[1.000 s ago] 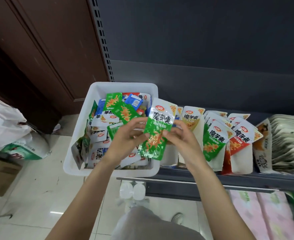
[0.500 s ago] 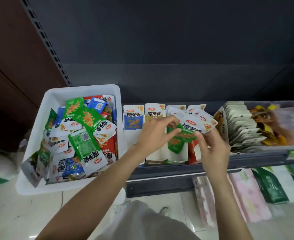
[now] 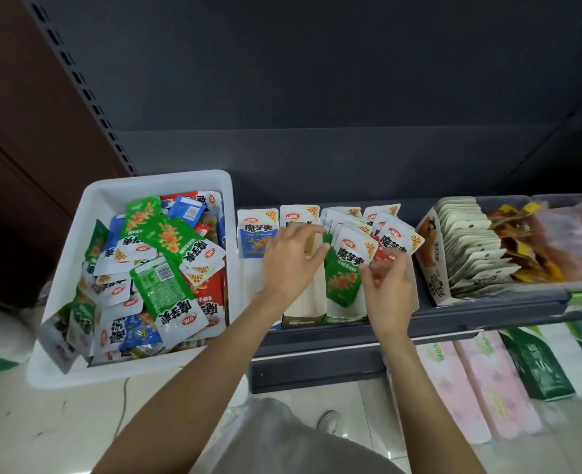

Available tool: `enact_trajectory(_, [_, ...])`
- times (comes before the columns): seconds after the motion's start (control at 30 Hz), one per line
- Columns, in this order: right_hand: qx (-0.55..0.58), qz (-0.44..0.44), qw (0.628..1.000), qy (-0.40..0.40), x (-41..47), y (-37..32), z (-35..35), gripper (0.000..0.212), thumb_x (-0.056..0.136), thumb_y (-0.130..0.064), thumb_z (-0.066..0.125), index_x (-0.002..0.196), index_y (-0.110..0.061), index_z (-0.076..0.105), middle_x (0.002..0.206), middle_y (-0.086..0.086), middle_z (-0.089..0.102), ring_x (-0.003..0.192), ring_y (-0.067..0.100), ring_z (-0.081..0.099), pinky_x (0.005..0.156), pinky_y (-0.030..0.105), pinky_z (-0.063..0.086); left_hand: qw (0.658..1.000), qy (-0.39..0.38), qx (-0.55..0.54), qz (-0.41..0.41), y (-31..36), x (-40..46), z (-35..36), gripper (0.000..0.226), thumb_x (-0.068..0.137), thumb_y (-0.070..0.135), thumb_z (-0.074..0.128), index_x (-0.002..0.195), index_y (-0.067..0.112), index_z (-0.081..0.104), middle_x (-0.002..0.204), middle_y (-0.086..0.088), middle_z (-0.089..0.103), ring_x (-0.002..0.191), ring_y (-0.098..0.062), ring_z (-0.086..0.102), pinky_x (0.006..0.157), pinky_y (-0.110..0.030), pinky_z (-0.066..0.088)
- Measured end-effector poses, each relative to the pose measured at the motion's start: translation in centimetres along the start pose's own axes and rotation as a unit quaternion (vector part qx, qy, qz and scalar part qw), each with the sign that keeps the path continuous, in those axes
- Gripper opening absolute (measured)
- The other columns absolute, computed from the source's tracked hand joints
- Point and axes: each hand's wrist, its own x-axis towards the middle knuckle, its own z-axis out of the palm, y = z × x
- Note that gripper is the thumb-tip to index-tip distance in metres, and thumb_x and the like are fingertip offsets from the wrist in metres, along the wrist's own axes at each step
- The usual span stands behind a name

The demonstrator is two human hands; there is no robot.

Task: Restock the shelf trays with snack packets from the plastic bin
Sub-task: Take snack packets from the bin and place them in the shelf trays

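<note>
nearest you, your right hand [image 3: 387,287] pinches the lower right edge of the green packet [image 3: 342,277], which stands at the front of its tray [image 3: 346,311] on the shelf [image 3: 351,336]. your left hand [image 3: 291,265] has its fingers loosely spread, holding nothing that shows, and rests against the packets in the next tray over. if you let go too early, the green packet could tip forward over the low tray front and drop past the shelf lip to the floor. the red-and-white packets [image 3: 394,242] just behind lean your way and could slide with it. room is tight: the trays sit touching, side by side. to the left the plastic bin [image 3: 139,268] is heaped with packets, some riding up its near wall, so a careless reach could spill them. above the trays the dark back panel leaves open space.
</note>
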Motion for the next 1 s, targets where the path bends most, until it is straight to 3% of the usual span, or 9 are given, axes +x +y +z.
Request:
enact_trajectory(0.13, [0.041, -0.054, 0.997, 0.026, -0.9, -2.2, -1.1, 0.026, 0.09, -0.013, 0.062, 0.114, -0.012, 0.052, 0.09, -0.008, 0.06, 0.082, 0.008, 0.057, 0.065, 0.007, 0.036, 0.987, 0.126, -0.099, -0.031, -0.3, -1.6, -3.7, 0.022, 0.09, 0.029, 0.056, 0.109, 0.021, 0.063, 0.099, 0.008, 0.064, 0.088, -0.006, 0.059, 0.084, -0.037, 0.049])
enact_trajectory(0.27, [0.08, -0.182, 0.977, -0.084, -2.0, -6.2, 0.1, 0.018, 0.09, -0.013, 0.06, 0.108, -0.015, 0.059, 0.093, -0.009, 0.063, 0.083, 0.0, 0.057, 0.072, 0.005, 0.041, 0.981, 0.194, -0.007, -0.021, -4.0, -4.4, -8.8, 0.017, 0.09, 0.031, 0.051, 0.098, 0.019, 0.06, 0.068, 0.008, 0.049, 0.065, -0.009, 0.046, 0.067, -0.028, 0.04])
enact_trajectory(0.37, [0.086, -0.262, 0.943, -0.185, -2.9, -9.9, 2.8, 0.016, 0.091, -0.014, 0.059, 0.107, -0.013, 0.061, 0.094, -0.005, 0.066, 0.08, 0.001, 0.056, 0.072, 0.014, 0.047, 0.981, 0.122, 0.128, -0.076, -8.5, -5.6, -12.0, 0.017, 0.087, 0.028, 0.059, 0.1, 0.018, 0.057, 0.072, 0.003, 0.047, 0.07, -0.016, 0.045, 0.059, -0.033, 0.043])
enact_trajectory(0.47, [0.054, -0.316, 0.901, -0.293, -4.1, -12.5, 6.8, 0.016, 0.092, -0.013, 0.056, 0.108, -0.013, 0.061, 0.098, -0.001, 0.066, 0.083, 0.011, 0.061, 0.073, 0.032, 0.053, 0.966, 0.012, 0.2, -0.163, -12.3, -7.2, -14.4, 0.041, 0.079, 0.021, 0.072, 0.115, 0.01, 0.058, 0.102, -0.01, 0.058, 0.098, -0.03, 0.051, 0.078, -0.041, 0.044])
enact_trajectory(0.6, [-0.052, -0.352, 0.854, -0.379, -5.2, -14.3, 11.5, 0.025, 0.093, -0.015, 0.053, 0.118, -0.012, 0.056, 0.11, 0.007, 0.064, 0.094, 0.024, 0.061, 0.073, 0.036, 0.05, 0.966, -0.1, 0.204, -0.122, -15.3, -8.6, -16.2, 0.048, 0.073, 0.011, 0.074, 0.119, 0.012, 0.059, 0.121, -0.009, 0.057, 0.113, -0.033, 0.05, 0.096, -0.043, 0.04])
enact_trajectory(0.8, [-0.263, -0.34, 0.794, -0.429, -7.3, -16.0, 15.5, 0.055, 0.091, -0.038, 0.058, 0.133, -0.01, 0.034, 0.104, 0.014, 0.06, 0.092, 0.033, 0.06, 0.062, 0.034, 0.038, 0.947, -0.2, 0.233, -0.097, -16.1, -8.6, -17.7, 0.07, 0.078, 0.025, 0.071, 0.141, 0.018, 0.041, 0.147, 0.0, 0.038, 0.133, -0.022, 0.037, 0.112, -0.04, 0.025])
enact_trajectory(0.9, [-0.189, -0.264, 0.819, -0.474, -7.5, -16.2, 15.9, 0.054, 0.089, -0.028, 0.065, 0.131, -0.012, 0.036, 0.092, 0.006, 0.056, 0.087, 0.028, 0.059, 0.058, 0.031, 0.037, 0.935, -0.248, 0.239, -0.078, -16.1, -8.3, -18.5, 0.082, 0.075, 0.031, 0.073, 0.146, 0.019, 0.032, 0.151, 0.001, 0.029, 0.136, -0.021, 0.033, 0.113, -0.041, 0.024])
enact_trajectory(1.0, [0.008, -0.113, 0.844, -0.525, -6.5, -16.6, 14.9, 0.038, 0.091, -0.015, 0.061, 0.127, -0.013, 0.05, 0.114, 0.005, 0.058, 0.091, 0.017, 0.059, 0.071, 0.026, 0.045, 0.942, -0.255, 0.21, -0.065, -16.3, -8.7, -19.0, 0.081, 0.075, 0.034, 0.075, 0.143, 0.013, 0.036, 0.151, 0.002, 0.028, 0.134, -0.02, 0.035, 0.11, -0.042, 0.03])
